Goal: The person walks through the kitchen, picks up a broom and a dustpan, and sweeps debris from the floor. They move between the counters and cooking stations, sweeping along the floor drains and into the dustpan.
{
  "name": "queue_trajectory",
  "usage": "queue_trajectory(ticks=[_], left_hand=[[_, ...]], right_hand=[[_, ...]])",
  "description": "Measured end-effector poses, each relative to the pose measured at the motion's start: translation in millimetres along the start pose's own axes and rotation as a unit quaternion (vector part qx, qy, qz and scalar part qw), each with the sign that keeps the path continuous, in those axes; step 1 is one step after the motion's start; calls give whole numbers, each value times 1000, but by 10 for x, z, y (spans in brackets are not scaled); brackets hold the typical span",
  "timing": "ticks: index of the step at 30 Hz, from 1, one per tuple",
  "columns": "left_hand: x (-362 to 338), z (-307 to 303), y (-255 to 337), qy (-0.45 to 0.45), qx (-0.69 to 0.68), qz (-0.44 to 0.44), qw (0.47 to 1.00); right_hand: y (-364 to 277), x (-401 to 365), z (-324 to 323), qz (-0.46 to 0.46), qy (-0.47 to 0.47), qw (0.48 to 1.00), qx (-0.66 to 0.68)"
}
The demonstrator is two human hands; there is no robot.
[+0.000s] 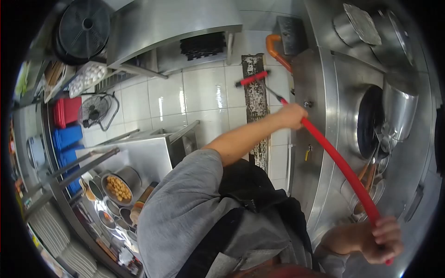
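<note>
A long red pole (340, 162) runs from the lower right up to the middle of the view, looking bent in the wide lens. My left hand (293, 116) is wrapped round it near its far part. Around its near end, at the lower right, my right hand (382, 241) is closed. The pole leads to a narrow red and black head (252, 78), which lies across a dark, worn drain strip (256, 99) in the floor.
White tiles (204, 90) surround the strip. A steel counter with pans (369, 121) stands on the right, and an orange pipe (278, 53) is beyond. On the left are a fan (95, 111), a red bin (67, 111), blue bins (68, 137) and a pot of food (134, 178).
</note>
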State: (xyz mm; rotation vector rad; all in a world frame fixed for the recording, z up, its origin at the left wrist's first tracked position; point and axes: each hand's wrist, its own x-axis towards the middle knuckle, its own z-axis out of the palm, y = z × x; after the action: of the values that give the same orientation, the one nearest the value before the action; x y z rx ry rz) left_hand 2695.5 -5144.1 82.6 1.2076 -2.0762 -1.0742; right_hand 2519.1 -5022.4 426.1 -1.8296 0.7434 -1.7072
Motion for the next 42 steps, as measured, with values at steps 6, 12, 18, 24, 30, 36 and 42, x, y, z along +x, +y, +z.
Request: queue_trajectory(ticks=[6, 12, 18, 24, 30, 36, 42], left_hand=[[689, -204, -1267, 154, 98, -89, 979], [472, 313, -1114, -31, 182, -36, 982], [-144, 1544, 24, -158, -8, 127, 979], [-1227, 2717, 1732, -399, -43, 135, 906], [-2451, 4024, 2801, -542, -165, 251, 785], [-3185, 4687, 3429, -569, -199, 433, 670], [-3307, 4438, 3858, -527, -14, 425, 736]], right_hand=[[1310, -824, 874, 291, 37, 918, -265], [1325, -1546, 382, 283, 75, 945, -142], [-357, -1781, -648, 261, 173, 932, -181], [-2011, -2252, -1171, 101, 255, 947, -167], [-3138, -2931, -1324, 69, 227, 946, -220], [-4033, -3762, -1368, 24, 220, 910, -351], [-4683, -4572, -1351, -96, 408, 841, -343]])
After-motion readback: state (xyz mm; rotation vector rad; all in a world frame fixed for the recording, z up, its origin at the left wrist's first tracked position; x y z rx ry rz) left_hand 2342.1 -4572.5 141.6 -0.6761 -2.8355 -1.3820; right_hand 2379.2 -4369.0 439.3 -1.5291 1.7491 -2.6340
